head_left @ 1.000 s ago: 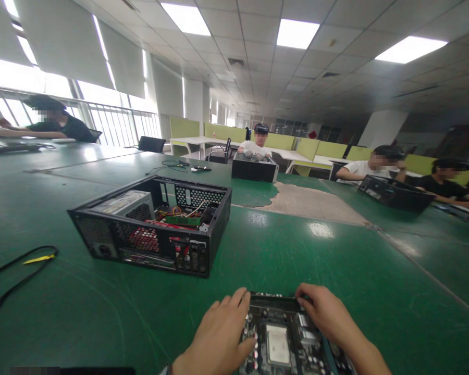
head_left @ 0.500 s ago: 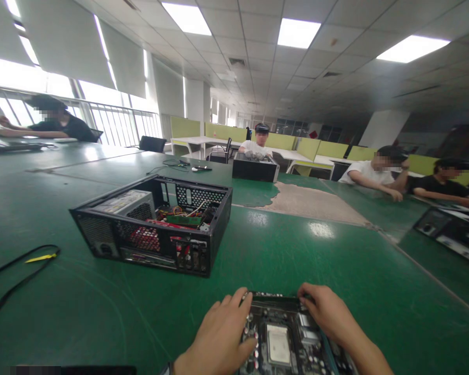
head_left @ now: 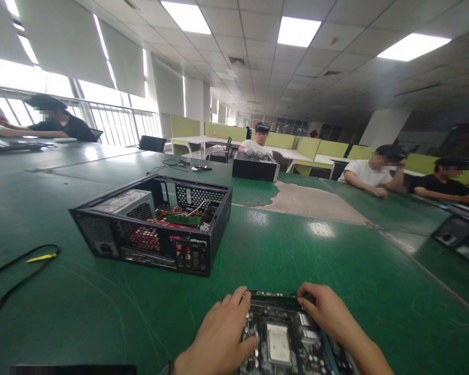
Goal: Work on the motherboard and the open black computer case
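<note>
A motherboard [head_left: 297, 359] lies in front of me at the bottom, with a silver square processor [head_left: 278, 344] in its socket. Along its far edge runs a dark green upright strip, apparently a RAM stick [head_left: 273, 301]. My left hand [head_left: 222, 330] lies over the board's left side, fingertips at the strip's left end and thumb bent over the components. At the other end, my right hand [head_left: 324, 307] has thumb and index finger closed around the strip's corner. What exactly lies between those fingertips is hidden.
Beyond my left hand stands an open black computer case [head_left: 148, 229] with a power supply and wires inside. A black cable [head_left: 8, 297] with a yellow tie lies left. Other people sit around the green table [head_left: 281, 250], with computer cases ahead [head_left: 255, 167] and at right [head_left: 459, 237].
My hands and the motherboard stay almost still. The case at the right edge has shifted further right, and the white-shirted person on the right has moved a hand slightly.
</note>
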A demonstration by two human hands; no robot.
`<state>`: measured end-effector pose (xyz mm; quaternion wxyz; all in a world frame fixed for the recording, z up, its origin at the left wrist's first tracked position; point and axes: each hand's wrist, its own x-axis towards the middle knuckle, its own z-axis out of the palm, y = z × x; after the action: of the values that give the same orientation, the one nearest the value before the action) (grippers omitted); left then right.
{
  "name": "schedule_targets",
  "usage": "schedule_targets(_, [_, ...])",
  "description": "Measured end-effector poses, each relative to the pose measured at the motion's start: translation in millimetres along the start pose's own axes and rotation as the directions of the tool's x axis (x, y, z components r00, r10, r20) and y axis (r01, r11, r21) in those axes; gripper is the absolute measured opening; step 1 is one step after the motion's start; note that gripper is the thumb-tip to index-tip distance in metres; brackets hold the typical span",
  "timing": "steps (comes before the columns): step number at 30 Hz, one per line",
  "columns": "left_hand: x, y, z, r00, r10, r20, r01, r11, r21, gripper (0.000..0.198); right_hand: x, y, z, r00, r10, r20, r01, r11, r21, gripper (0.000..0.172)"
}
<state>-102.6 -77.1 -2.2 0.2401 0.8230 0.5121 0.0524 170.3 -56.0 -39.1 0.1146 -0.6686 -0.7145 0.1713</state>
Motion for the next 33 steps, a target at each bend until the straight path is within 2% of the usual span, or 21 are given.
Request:
schedule_targets(15, [1, -2, 2.3, 1.000, 0.013, 0.002, -0.013, 0.999, -0.038, 0.070, -3, -9, -1, 0.998, 0.043, -0.043, -0.044, 0.999, -0.003, 0.015])
schedule_targets(25, [1, -8, 0.1, 0.999, 0.029, -0.034, -0.031, 0.998, -0.061, 0.069, -2, -8, -7, 0.999, 0.052, -0.010, -0.051, 0.998, 0.020, 0.025])
schedule_targets(27, [3, -12, -1.2, 0.997, 0.028, -0.067, -0.032, 0.998, -0.059, 0.067, -6, -14, -13, 0.998, 0.032, -0.051, -0.032, 0.999, 0.013, 0.029])
schedule_targets(30, [7, -19, -3.4, 0.990, 0.017, -0.142, -0.027, 0.998, -0.064, 0.059, -17, -37, -18, 0.991, -0.018, -0.130, 0.017, 1.000, -0.004, 0.030])
schedule_targets(32, [9, -24, -5.5, 0.978, 0.006, -0.210, -0.023, 0.997, -0.077, 0.052, -26, -58, -9, 0.990, -0.082, -0.113, 0.079, 0.996, -0.029, 0.031])
schedule_targets(33, [10, -26, -6.8, 0.971, 0.001, -0.241, -0.022, 0.996, -0.084, 0.050, -30, -69, 1, 0.988, -0.139, -0.066, 0.136, 0.989, -0.050, 0.034])
